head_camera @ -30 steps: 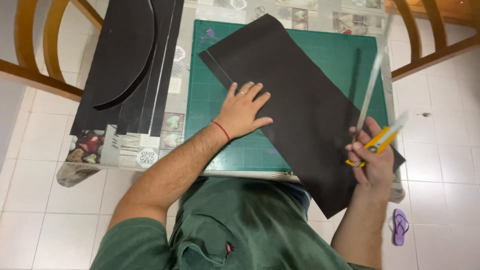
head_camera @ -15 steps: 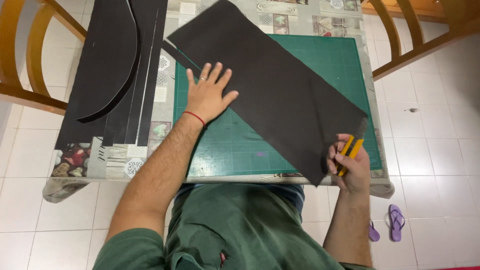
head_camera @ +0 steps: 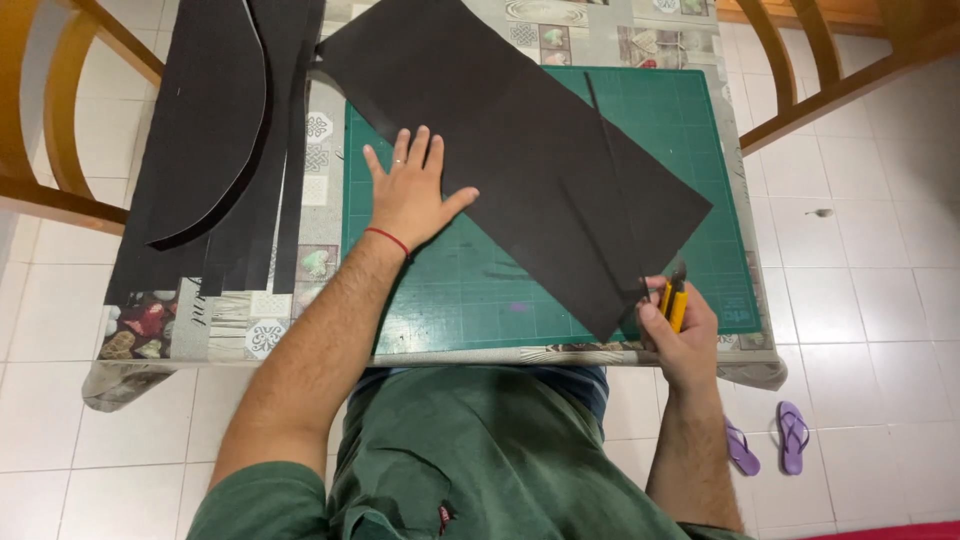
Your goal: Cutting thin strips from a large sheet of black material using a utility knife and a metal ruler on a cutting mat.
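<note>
Left hand (head_camera: 408,195) splays flat on the black sheet (head_camera: 520,150) over the green mat (head_camera: 470,290); right hand (head_camera: 678,325) grips a yellow knife (head_camera: 673,300), one long slit apparently finished beyond its fingertips.

Single head-worn view, looking steeply down from close above the patterned-cloth tabletop (head_camera: 250,320); white tiled floor (head_camera: 860,300) at the edges.

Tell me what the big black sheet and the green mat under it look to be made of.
Black sheet: probably thin card or foam sheet, matte; it lies flat and shows a clean, straight slit.
Green cutting mat: likely vinyl or rubbery plastic, smooth and semi-matte, printed with a fine grid.
</note>
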